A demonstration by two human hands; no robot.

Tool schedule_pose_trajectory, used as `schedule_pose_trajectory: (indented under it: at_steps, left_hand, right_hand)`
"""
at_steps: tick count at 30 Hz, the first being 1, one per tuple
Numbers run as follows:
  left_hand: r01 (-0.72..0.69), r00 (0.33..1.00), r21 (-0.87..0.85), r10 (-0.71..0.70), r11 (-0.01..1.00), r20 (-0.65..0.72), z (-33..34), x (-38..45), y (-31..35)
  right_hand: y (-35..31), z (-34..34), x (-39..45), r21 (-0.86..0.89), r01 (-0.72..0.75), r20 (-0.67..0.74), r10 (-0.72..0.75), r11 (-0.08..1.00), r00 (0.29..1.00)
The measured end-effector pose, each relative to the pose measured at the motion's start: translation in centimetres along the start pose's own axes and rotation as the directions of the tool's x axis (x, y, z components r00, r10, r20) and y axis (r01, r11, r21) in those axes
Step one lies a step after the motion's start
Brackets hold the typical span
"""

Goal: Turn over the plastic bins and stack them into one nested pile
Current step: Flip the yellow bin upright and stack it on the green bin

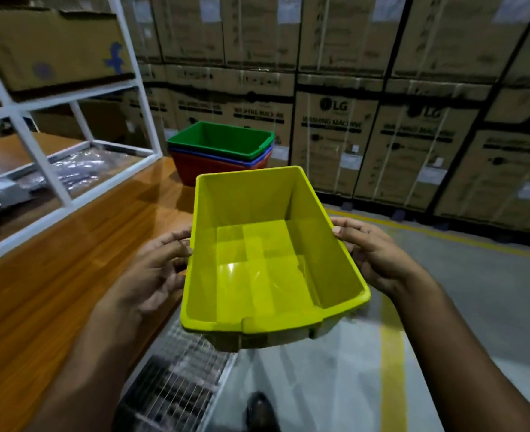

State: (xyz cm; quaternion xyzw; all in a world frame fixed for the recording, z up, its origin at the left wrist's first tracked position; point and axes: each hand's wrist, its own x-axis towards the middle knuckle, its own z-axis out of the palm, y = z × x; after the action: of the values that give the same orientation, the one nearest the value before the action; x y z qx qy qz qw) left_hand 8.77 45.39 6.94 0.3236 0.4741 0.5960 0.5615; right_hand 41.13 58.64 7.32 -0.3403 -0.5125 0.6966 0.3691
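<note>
A yellow plastic bin (266,263) is held in the air in front of me, open side up and tilted toward me. My left hand (151,269) grips its left long rim and my right hand (379,254) grips its right long rim. Beyond it, at the far end of the wooden table (54,291), stands a nested pile: a green bin (223,140) on top, a blue bin (257,162) under it, and a red bin (207,169) at the bottom, all open side up.
A white metal shelf frame (48,169) stands on the table's left, holding cardboard boxes and plastic-wrapped items. Stacked washing machine cartons (382,126) form a wall behind. A wire mesh rack (176,381) sits below the table edge. Grey floor with yellow lines (393,369) lies to the right.
</note>
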Motion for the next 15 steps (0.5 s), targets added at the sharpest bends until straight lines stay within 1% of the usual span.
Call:
schedule_pose_trajectory:
  at_steps: [5,9,12,15]
  left_hand:
    - [-0.075,0.997,-0.003,0.075,0.997,0.021,1.0,11.0,3.7]
    - [-0.142,0.989,0.003,0.142,0.990,0.045,1.1,19.0,7.9]
    - [-0.195,0.981,0.044,0.194,0.980,0.013,1.2,23.8,10.5]
    - [-0.202,0.978,0.030,0.203,0.979,-0.044,1.2,28.1,12.4]
  right_hand:
    - [-4.7,-2.8,11.0,-0.012,0.071,0.036,-0.071,0.997,0.997]
    - [-8.7,-4.3,19.9,-0.004,0.069,0.057,-0.069,0.998,0.996]
    - [-11.3,-4.5,25.7,-0.029,0.085,0.079,-0.082,0.996,0.993]
    - [-12.8,-4.6,31.5,-0.036,0.095,0.094,-0.091,0.995,0.991]
